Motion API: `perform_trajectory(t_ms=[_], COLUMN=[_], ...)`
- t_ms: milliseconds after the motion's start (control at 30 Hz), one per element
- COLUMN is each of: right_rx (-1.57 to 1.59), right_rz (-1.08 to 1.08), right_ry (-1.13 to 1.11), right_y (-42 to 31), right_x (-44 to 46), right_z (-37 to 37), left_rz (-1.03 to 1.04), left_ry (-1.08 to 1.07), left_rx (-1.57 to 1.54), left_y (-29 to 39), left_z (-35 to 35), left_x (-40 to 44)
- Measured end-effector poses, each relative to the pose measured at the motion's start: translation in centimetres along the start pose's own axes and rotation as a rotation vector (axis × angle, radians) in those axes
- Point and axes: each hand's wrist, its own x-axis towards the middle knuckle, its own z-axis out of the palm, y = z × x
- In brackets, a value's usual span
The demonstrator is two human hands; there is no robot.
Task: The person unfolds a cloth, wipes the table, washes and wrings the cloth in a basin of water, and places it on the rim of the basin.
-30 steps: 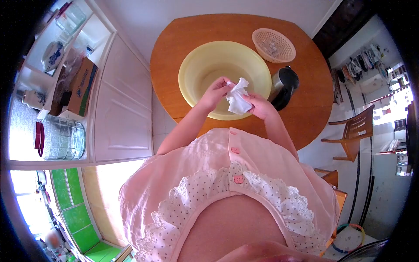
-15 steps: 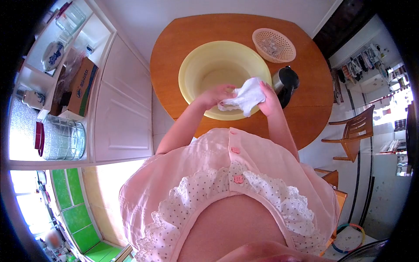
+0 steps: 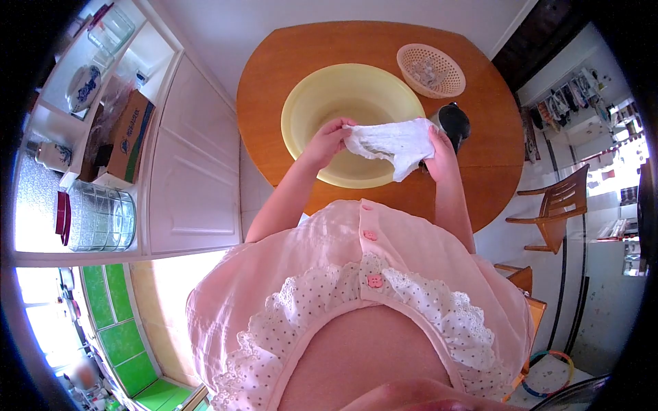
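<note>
While hands [image 3: 332, 142] [image 3: 443, 156] hold cloth [image 3: 391, 142] — white, basin [image 3: 353, 96] beneath

At one o'clock, a perforated basket [image 3: 452, 81] is being carried by the table [image 3: 264, 96]; a chair [image 3: 550, 233] is being seen at three; a red-lidded jar [image 3: 103, 218] is being supported by a shelf [image 3: 82, 259] at nine.

From my end of the feed I can't read a single word or number with certainty. The only printing I can make out is on the cardboard box [image 3: 131, 134] on the white shelf [image 3: 70, 175], by the edge nearest the cabinet door [image 3: 195, 157]: a small blue emblem [image 3: 125, 146] and, beyond it, a short row of dark characters [image 3: 133, 124] too small to decipher.
</note>
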Motion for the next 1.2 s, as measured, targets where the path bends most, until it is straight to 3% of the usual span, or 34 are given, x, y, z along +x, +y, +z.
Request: perform_trajectory(t_ms=[67,167,267,367,467,567,667,767,867,967,1067,1200], right_rx=[-0.007,-0.069,0.000,-0.071,-0.071,-0.059,0.025,-0.008,-0.301,-0.512,-0.405,0.029], right_rz=[-0.011,0.051,0.007,-0.015,-0.058,-0.074,-0.126,-0.154,-0.272,-0.287,-0.268,0.039], right_ry=[-0.006,0.054,0.120,0.133,0.024,0.078,0.180,0.233,0.305,0.344,0.295,0.328], right_y=[-0.4,0.2,0.5,0.0,-0.4,-0.2,-0.7,-1.2,-0.7,0.9,1.4,1.8], right_x=[-0.2,0.1,-0.3,-0.7,-0.6,-0.2,0.0,0.2,0.5,1.0,1.4,2.2], right_z=[0.4,-0.2,0.5,1.1,0.7,-0.6,-0.7,-1.3,-1.2,-2.2,-2.4,-2.2], left_rz=[0.019,-0.106,0.053,0.255,0.184,0.282,0.223,0.044,0.090,0.051,0.117,0.067], left_ry=[-0.123,-0.035,-0.099,0.173,0.185,0.283,0.367,0.230,0.161,0.173,0.205,0.316], left_rx=[-0.215,-0.360,-0.081,0.427,0.415,0.712,0.510,-0.045,-0.274,-0.397,-0.281,-0.208], left_y=[0.2,0.7,-0.9,-0.5,-1.4,-2.0,-1.2,-0.1,0.7,0.9,0.4,0.6], left_z=[0.0,0.6,-0.3,0.9,-1.9,-2.4,-1.9,-2.4,-0.7,-0.5,-0.7,-0.3], left_x=[0.0,-0.3,0.2,0.0,0.9,1.2,0.7,0.6,0.2,0.6,1.0,1.2])
